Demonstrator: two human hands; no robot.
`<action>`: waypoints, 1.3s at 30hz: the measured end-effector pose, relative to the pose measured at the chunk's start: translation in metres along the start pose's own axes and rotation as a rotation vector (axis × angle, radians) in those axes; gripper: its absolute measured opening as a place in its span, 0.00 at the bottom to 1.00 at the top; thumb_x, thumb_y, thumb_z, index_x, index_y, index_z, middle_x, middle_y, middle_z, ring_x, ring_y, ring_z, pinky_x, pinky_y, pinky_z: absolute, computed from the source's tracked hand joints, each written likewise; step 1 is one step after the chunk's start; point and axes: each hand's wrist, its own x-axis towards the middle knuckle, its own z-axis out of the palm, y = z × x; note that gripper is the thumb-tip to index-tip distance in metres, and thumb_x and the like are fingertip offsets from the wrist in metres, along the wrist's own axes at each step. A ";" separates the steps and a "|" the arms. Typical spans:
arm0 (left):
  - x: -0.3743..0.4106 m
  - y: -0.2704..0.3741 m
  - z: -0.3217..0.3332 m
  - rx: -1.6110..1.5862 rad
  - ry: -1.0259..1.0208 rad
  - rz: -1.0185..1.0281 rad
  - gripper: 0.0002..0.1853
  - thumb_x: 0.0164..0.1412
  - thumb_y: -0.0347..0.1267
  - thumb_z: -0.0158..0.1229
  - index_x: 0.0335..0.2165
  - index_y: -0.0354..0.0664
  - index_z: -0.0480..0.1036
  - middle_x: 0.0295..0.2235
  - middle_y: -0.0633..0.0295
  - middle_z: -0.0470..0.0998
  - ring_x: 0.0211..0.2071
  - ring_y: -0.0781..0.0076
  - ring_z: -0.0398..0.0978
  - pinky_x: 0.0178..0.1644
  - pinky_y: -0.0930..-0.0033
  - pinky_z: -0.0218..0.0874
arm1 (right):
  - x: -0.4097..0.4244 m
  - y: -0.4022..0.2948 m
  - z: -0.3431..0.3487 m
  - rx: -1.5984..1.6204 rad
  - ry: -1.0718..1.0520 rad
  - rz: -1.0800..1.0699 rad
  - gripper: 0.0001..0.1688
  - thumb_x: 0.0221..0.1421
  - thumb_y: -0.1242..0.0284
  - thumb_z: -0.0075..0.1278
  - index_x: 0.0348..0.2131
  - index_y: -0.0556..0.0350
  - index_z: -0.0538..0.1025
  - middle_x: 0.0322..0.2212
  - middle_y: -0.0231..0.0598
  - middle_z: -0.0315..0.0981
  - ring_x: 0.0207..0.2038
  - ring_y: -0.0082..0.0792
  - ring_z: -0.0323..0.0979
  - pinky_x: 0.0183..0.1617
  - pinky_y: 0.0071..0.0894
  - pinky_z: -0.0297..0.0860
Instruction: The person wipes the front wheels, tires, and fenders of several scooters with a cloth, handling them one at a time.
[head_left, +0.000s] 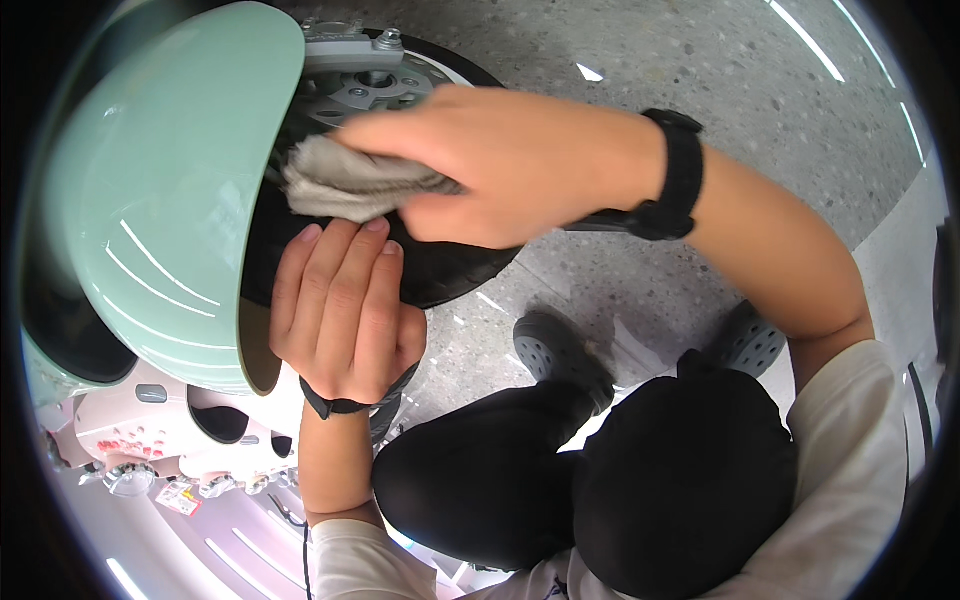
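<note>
A folded grey-beige cloth (352, 180) is bunched in my right hand (480, 165), which is slightly blurred and lies over the scooter's front wheel. The cloth is at the black tyre (465, 274), beside the metal wheel hub (375, 79). My left hand (349, 315) lies over the tyre with its fingers together, their tips just below the cloth and maybe touching it. A glossy mint-green fender (165, 172) curves over the wheel on the left. The tyre surface under both hands is hidden.
Below the wheel is a speckled grey floor (480, 352). My grey clog (559, 352) and black-clad knees (682, 480) are close by. Pale pink scooters (142, 420) stand at the lower left. A black watch strap (675, 176) circles my right wrist.
</note>
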 end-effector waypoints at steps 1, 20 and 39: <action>0.000 0.000 0.001 -0.011 0.006 0.008 0.15 0.46 0.21 0.51 0.34 0.28 0.78 0.35 0.47 0.83 0.40 0.46 0.84 0.49 0.48 0.74 | -0.008 0.009 0.004 0.029 -0.003 -0.024 0.20 0.56 0.74 0.47 0.49 0.57 0.75 0.34 0.53 0.81 0.41 0.57 0.79 0.47 0.50 0.74; 0.001 -0.002 0.002 0.009 0.008 0.024 0.15 0.46 0.22 0.50 0.34 0.29 0.78 0.35 0.48 0.84 0.40 0.47 0.85 0.48 0.48 0.74 | -0.017 0.042 0.024 -0.021 0.346 -0.256 0.18 0.55 0.81 0.52 0.46 0.56 0.81 0.51 0.39 0.79 0.48 0.46 0.79 0.52 0.41 0.77; 0.001 -0.002 -0.002 0.007 -0.029 0.001 0.14 0.48 0.22 0.49 0.33 0.31 0.79 0.35 0.50 0.84 0.40 0.48 0.85 0.49 0.50 0.73 | -0.047 0.102 0.009 -0.676 -0.073 0.063 0.29 0.60 0.76 0.51 0.59 0.40 0.76 0.63 0.13 0.67 0.38 0.41 0.73 0.46 0.36 0.77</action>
